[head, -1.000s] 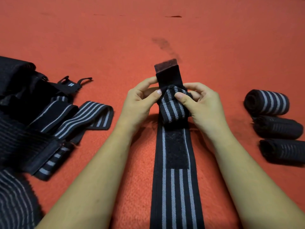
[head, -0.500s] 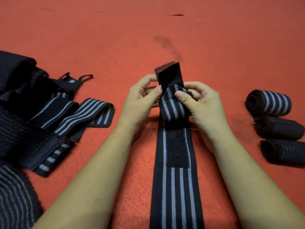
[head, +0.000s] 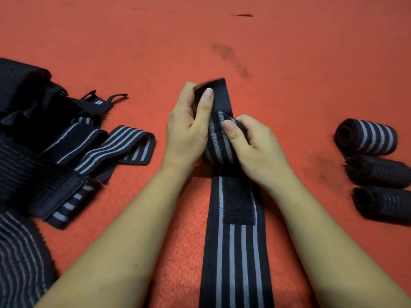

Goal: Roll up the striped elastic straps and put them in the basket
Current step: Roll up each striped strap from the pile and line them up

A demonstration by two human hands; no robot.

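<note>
A long black strap with grey stripes (head: 235,252) lies on the red carpet, running from the bottom edge up to my hands. Its far part is wound into a small roll (head: 219,141) held between both hands. My left hand (head: 186,130) grips the roll's left side, its thumb pressing the plain black end flap (head: 219,94) that sticks up. My right hand (head: 253,143) holds the roll's right side with the thumb on top. A black hook-and-loop patch (head: 239,201) shows just below the roll. No basket is in view.
Three rolled straps (head: 367,136) (head: 378,172) (head: 382,204) lie in a column at the right. A heap of unrolled black and striped straps (head: 66,150) covers the left side, with a wide ribbed band (head: 20,261) at the bottom left. Red carpet (head: 222,36) stretches beyond.
My left thumb has moved up onto the black end flap, folding it over. The roll has grown slightly and sits more tightly between both hands.
</note>
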